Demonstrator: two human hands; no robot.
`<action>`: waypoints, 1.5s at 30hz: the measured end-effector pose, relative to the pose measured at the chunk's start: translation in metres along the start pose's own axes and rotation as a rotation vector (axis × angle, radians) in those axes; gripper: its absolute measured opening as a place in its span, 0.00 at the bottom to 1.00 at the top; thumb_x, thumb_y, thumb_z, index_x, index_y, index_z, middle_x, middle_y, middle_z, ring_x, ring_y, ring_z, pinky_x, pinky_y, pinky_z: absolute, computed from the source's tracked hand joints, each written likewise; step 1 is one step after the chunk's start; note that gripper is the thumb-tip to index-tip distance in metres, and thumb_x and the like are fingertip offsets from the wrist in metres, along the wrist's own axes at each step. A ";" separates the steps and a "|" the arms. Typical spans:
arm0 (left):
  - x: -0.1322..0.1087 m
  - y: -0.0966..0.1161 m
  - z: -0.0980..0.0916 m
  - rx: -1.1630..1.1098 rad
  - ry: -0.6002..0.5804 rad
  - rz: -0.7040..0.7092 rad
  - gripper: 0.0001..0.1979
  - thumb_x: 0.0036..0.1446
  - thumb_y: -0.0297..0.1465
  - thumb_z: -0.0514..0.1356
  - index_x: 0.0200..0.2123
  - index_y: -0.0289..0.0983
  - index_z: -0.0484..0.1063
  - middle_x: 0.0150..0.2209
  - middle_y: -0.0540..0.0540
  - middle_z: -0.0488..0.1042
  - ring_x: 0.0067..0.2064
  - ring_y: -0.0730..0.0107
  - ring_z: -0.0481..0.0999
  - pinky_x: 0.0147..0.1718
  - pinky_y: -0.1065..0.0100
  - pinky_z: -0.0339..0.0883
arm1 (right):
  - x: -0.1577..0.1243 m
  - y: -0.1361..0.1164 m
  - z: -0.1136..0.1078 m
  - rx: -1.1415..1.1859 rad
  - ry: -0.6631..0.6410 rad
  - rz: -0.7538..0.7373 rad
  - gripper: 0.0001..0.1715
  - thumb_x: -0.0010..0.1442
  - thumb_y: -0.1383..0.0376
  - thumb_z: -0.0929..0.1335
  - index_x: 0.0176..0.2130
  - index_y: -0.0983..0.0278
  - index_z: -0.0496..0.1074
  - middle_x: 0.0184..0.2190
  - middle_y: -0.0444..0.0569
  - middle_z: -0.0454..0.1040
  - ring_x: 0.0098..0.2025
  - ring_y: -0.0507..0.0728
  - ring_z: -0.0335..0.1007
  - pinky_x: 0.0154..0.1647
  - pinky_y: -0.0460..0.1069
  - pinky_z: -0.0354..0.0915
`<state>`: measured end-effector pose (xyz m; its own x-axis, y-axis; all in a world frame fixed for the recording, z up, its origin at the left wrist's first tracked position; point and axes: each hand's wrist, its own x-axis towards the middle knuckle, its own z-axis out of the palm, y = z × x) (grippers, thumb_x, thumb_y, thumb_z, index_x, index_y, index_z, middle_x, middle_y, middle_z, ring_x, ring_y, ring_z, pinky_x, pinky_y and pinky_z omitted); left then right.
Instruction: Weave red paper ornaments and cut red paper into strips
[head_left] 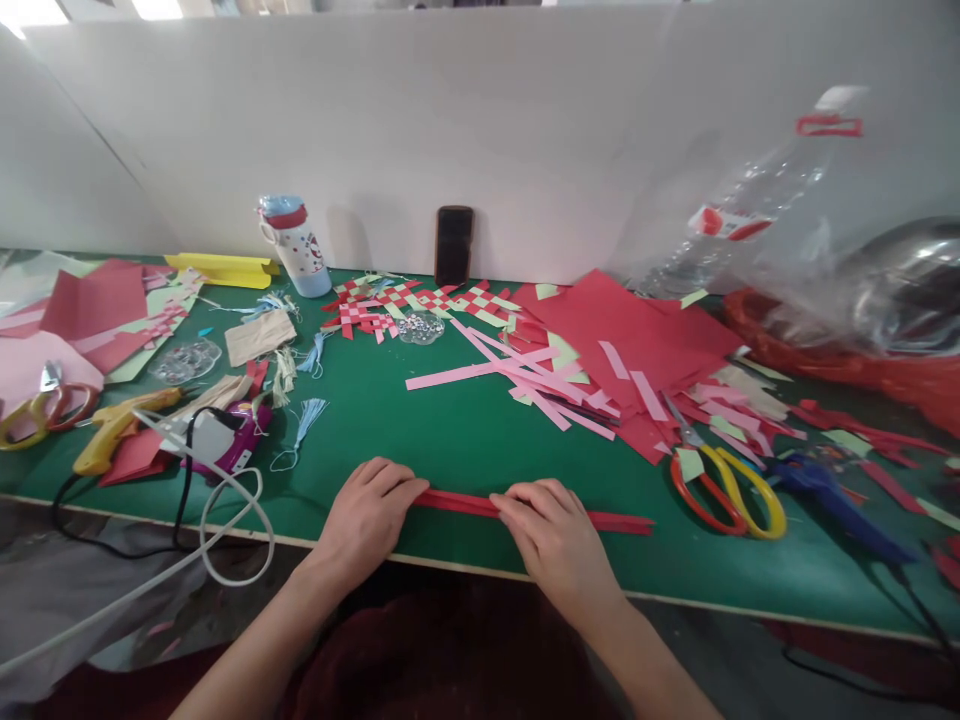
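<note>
1. A long, narrow red paper strip (459, 502) lies along the front edge of the green bench (360, 430), directly before the person, with a line running lengthwise along it.
2. The left hand (373, 510) grasps the strip's left end, knuckles up, its fingertips covering that end.
3. The right hand (551, 525) pinches the strip farther along, thumb and fingers together; the strip's right end shows beyond this hand, pointing toward the scissors (721, 470).
4. Those scissors have red and yellow handles and lie to the right of the right hand, with a blue glue gun (832, 505) just beside them.
5. Past the hands, loose pink strips (444, 377) lie crossed over one another, some of them on red paper sheets (604, 330).
6. Red-and-green checkered woven pieces (360, 320) lie farther back, in front of a dark phone (454, 245) standing against the white partition (525, 130).
7. Left of the left hand are a blue tassel (306, 418), a purple device (238, 440) and a yellow glue gun (124, 420).
</note>
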<state>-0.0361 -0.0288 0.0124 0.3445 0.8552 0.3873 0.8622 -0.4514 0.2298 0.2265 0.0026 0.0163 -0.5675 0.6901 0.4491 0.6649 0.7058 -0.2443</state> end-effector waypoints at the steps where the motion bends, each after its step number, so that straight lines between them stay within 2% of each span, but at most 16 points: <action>1: -0.001 -0.001 -0.001 0.001 0.005 -0.010 0.15 0.64 0.22 0.51 0.45 0.37 0.76 0.39 0.44 0.77 0.40 0.64 0.71 0.44 0.61 0.69 | 0.000 0.000 0.000 -0.005 -0.008 -0.003 0.14 0.68 0.67 0.62 0.44 0.61 0.77 0.36 0.51 0.76 0.39 0.56 0.67 0.40 0.52 0.63; 13: 0.009 0.001 -0.001 -0.068 0.004 0.006 0.11 0.66 0.27 0.53 0.41 0.37 0.76 0.37 0.45 0.76 0.39 0.65 0.70 0.43 0.61 0.66 | 0.013 -0.003 -0.009 -0.102 -0.107 -0.051 0.16 0.68 0.68 0.60 0.41 0.62 0.76 0.34 0.51 0.76 0.36 0.56 0.68 0.37 0.51 0.62; 18: 0.012 0.001 0.000 -0.076 -0.024 -0.017 0.12 0.66 0.27 0.53 0.37 0.38 0.77 0.35 0.46 0.75 0.39 0.66 0.70 0.43 0.63 0.65 | 0.024 -0.009 -0.004 -0.119 -0.140 -0.085 0.15 0.68 0.68 0.60 0.42 0.62 0.76 0.34 0.51 0.75 0.36 0.56 0.67 0.37 0.51 0.62; 26: 0.008 0.001 -0.004 -0.033 -0.054 0.010 0.11 0.66 0.27 0.53 0.40 0.40 0.76 0.35 0.46 0.74 0.39 0.65 0.69 0.42 0.62 0.65 | 0.033 -0.020 0.013 -0.051 -0.133 -0.142 0.15 0.67 0.69 0.62 0.46 0.62 0.76 0.34 0.50 0.75 0.35 0.55 0.66 0.38 0.50 0.64; 35: 0.003 0.000 -0.007 -0.060 -0.040 0.057 0.12 0.65 0.26 0.53 0.42 0.41 0.76 0.36 0.47 0.76 0.38 0.66 0.70 0.41 0.62 0.63 | 0.026 -0.018 0.008 -0.010 -0.133 -0.142 0.17 0.66 0.70 0.62 0.49 0.61 0.76 0.37 0.51 0.76 0.38 0.57 0.68 0.39 0.51 0.65; 38: 0.004 -0.001 -0.009 -0.085 -0.072 0.026 0.13 0.65 0.24 0.52 0.44 0.40 0.75 0.38 0.46 0.76 0.40 0.65 0.70 0.42 0.62 0.64 | 0.022 -0.010 0.002 -0.024 -0.136 -0.123 0.16 0.67 0.68 0.62 0.47 0.62 0.76 0.37 0.52 0.77 0.38 0.57 0.69 0.39 0.52 0.65; 41: 0.006 -0.001 -0.011 -0.099 -0.104 -0.030 0.13 0.65 0.25 0.52 0.49 0.38 0.73 0.42 0.45 0.76 0.43 0.64 0.71 0.45 0.60 0.65 | 0.016 0.009 -0.006 -0.022 -0.127 -0.058 0.14 0.67 0.65 0.62 0.45 0.63 0.77 0.38 0.51 0.78 0.39 0.58 0.71 0.40 0.53 0.66; 45: 0.008 0.004 -0.013 -0.037 -0.076 -0.042 0.16 0.64 0.22 0.52 0.53 0.37 0.70 0.46 0.42 0.73 0.46 0.61 0.70 0.47 0.58 0.65 | 0.008 0.035 -0.020 -0.008 -0.153 0.070 0.15 0.68 0.62 0.61 0.43 0.60 0.76 0.38 0.49 0.79 0.38 0.57 0.74 0.41 0.54 0.68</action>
<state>-0.0345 -0.0269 0.0281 0.3369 0.8896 0.3085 0.8625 -0.4230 0.2778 0.2554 0.0297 0.0280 -0.5865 0.7543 0.2950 0.7090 0.6542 -0.2631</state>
